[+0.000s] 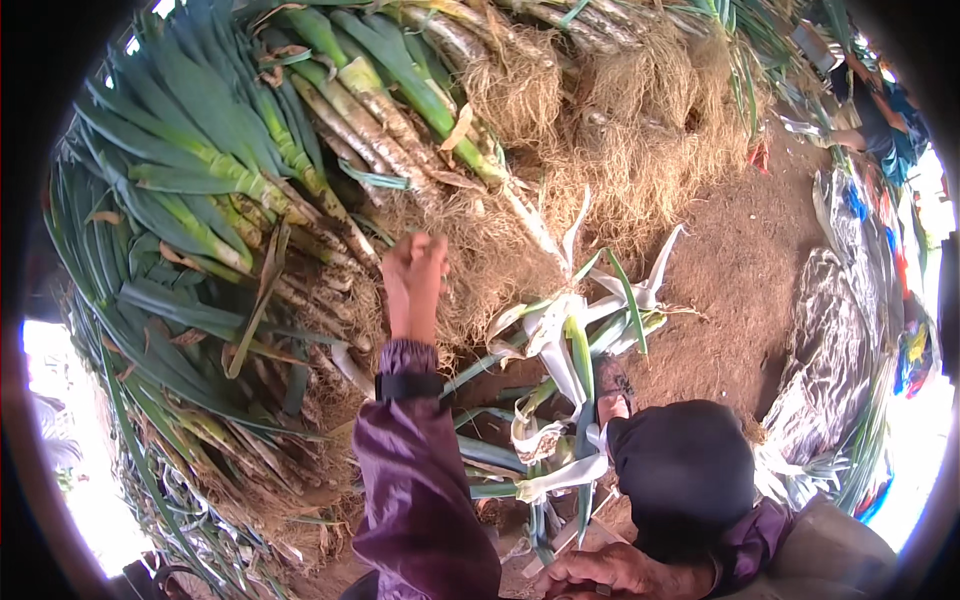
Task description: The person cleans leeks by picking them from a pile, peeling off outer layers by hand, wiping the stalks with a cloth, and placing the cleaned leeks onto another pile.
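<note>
A large heap of leeks (225,165) with dirty stems and green leaves fills the left and top. My left hand (414,274) reaches into it, fingers curled and slightly blurred, in front of the tangled brown roots (487,255). A leek stem (352,229) ends just beside its knuckles; whether the fingers grip anything is hidden. Low in the view, my right hand (619,574) lies near my dark-clad knee (682,469) with bent fingers. What is inside that hand cannot be seen. Peeled pale leaf strips (559,367) lie between my hands.
Brown bare soil (727,277) stretches to the right, bordered by crumpled plastic sheeting (817,352). Past it, a person (885,124) is at the upper right edge. More leeks (247,450) lie at the lower left. My foot (613,401) is beside the leaf scraps.
</note>
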Tool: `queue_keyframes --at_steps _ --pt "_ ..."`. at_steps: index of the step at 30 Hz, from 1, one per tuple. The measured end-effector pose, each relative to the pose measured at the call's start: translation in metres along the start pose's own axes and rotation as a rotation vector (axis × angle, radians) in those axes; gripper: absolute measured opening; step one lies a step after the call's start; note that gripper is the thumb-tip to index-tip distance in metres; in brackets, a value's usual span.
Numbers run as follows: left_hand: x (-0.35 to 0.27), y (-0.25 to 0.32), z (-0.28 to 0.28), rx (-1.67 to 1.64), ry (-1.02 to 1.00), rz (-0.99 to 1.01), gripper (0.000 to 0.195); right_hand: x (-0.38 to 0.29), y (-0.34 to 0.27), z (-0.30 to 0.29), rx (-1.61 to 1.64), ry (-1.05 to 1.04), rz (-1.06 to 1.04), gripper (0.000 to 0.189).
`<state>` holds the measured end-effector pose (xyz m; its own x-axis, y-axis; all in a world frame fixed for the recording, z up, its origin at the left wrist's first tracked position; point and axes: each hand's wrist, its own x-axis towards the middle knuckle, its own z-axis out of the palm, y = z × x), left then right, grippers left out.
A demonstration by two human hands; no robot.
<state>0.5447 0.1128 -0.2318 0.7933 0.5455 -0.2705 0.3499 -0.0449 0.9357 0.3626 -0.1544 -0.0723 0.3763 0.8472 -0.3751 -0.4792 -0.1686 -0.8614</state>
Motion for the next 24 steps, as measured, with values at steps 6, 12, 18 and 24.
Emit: queue_keyframes --at_steps 6,12,18,24 --pt "0.037 0.03 0.045 -0.217 0.184 -0.118 0.035 -0.009 -0.004 -0.015 -0.034 0.004 0.03 0.02" --pt "0.019 0.021 0.023 -0.274 0.208 -0.149 0.037 -0.024 0.001 -0.021 0.044 0.028 0.131 0.024" --pt "-0.063 -0.003 0.01 0.185 0.202 0.123 0.019 -0.018 0.004 -0.028 -0.022 -0.023 -0.007 0.021" --pt "-0.148 -0.005 0.005 0.654 0.114 0.509 0.016 -0.018 0.014 -0.028 0.111 0.144 -0.2 0.018"
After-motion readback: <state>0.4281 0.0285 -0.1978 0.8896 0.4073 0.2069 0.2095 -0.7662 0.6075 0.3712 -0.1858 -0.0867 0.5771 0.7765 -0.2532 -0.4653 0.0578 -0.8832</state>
